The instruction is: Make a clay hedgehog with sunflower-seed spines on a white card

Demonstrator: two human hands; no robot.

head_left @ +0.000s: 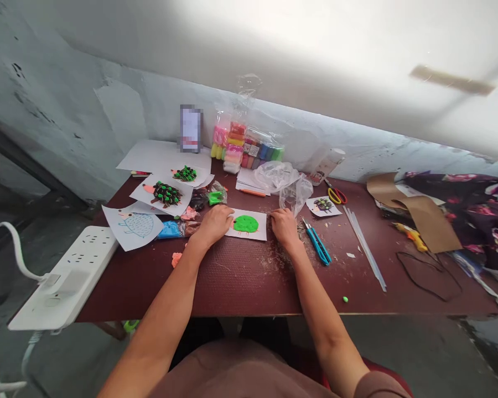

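A white paper card [259,233] lies on the table before me. It bears a hedgehog picture with a bright green clay body [246,224] and thin drawn legs. My left hand [217,224] rests at the card's left edge with fingers curled onto it, covering part of the hedgehog's head. Just off the right edge, my right hand [284,225] touches the tabletop with bent fingers drawn together; what is under the fingertips is hidden. Brown plant bits [274,257] are scattered below it, and a clear plastic bag [296,193] lies right behind it.
Finished hedgehog cards [166,193] lie left, beside clay packs [170,229] and a white power strip [81,260]. Rightward are a blue utility knife [317,243], scissors [336,194], glue sticks [367,251] and a yellow glue gun [415,237]. Coloured clay packs [249,149] stand at the wall.
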